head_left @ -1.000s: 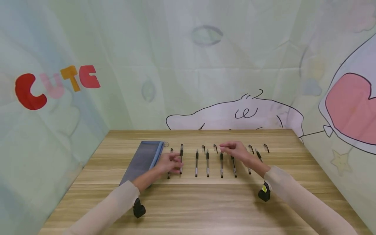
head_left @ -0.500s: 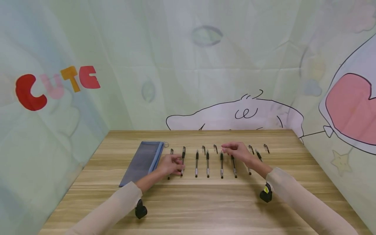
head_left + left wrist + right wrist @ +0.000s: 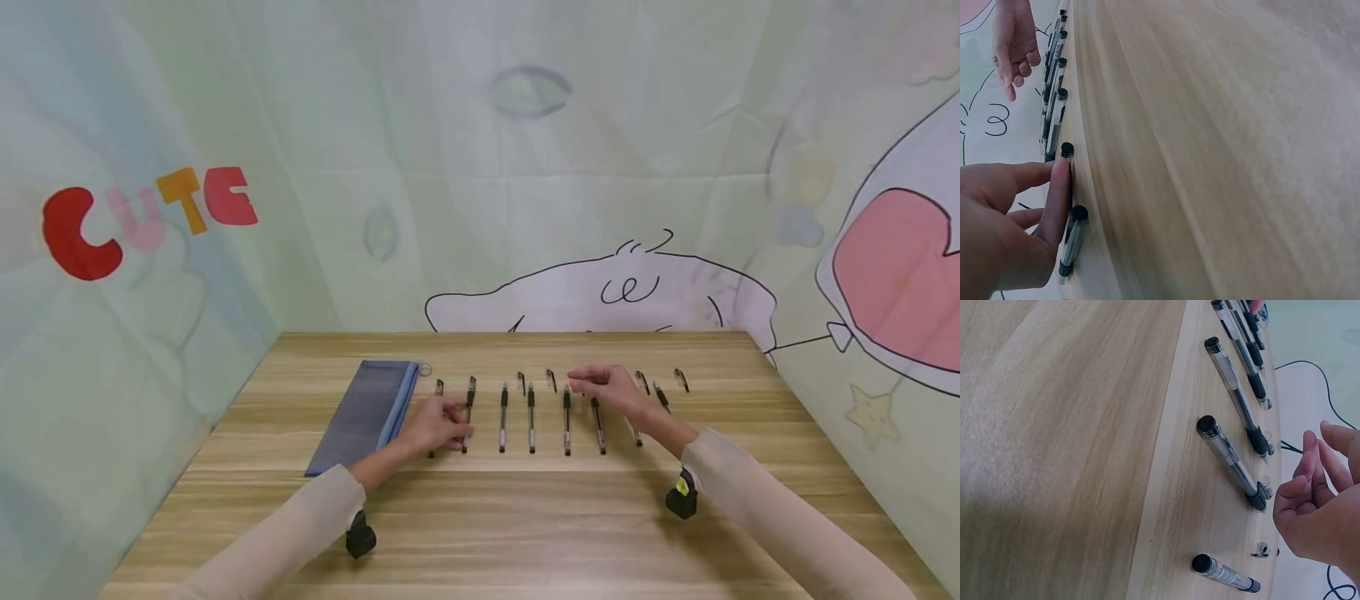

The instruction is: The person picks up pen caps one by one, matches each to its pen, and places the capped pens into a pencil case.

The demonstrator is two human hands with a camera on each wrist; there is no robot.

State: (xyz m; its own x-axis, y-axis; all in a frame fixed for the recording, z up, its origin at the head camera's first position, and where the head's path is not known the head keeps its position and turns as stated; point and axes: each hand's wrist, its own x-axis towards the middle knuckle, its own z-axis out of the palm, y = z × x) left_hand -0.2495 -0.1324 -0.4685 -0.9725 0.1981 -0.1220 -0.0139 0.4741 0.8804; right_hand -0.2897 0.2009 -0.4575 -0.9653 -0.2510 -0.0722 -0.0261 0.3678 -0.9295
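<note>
On the table, my left hand [image 3: 431,423] pinches a black capped gel pen [image 3: 470,392] near its lower end. The left wrist view shows the thumb and a finger at the pen's black end [image 3: 1067,150]. Beside it, partly hidden by the hand, lies another capped pen [image 3: 439,387]. My right hand [image 3: 611,390] hovers over the far side of the row with loosely bent fingers and nothing between them. Just below its fingertips lies an uncapped pen [image 3: 567,421]; more uncapped pens, such as one clear-barrelled pen [image 3: 1229,453], show in the right wrist view.
A grey mesh pencil case [image 3: 352,417] with a blue zip lies flat left of the pens. Several loose caps, including one cap [image 3: 551,380], lie behind the row. A printed curtain [image 3: 480,208] stands behind the wooden table [image 3: 495,525].
The left hand has shifted its capped pen slightly right and toward the person. The right hand has drifted slightly right, with its fingers still bent and holding nothing.
</note>
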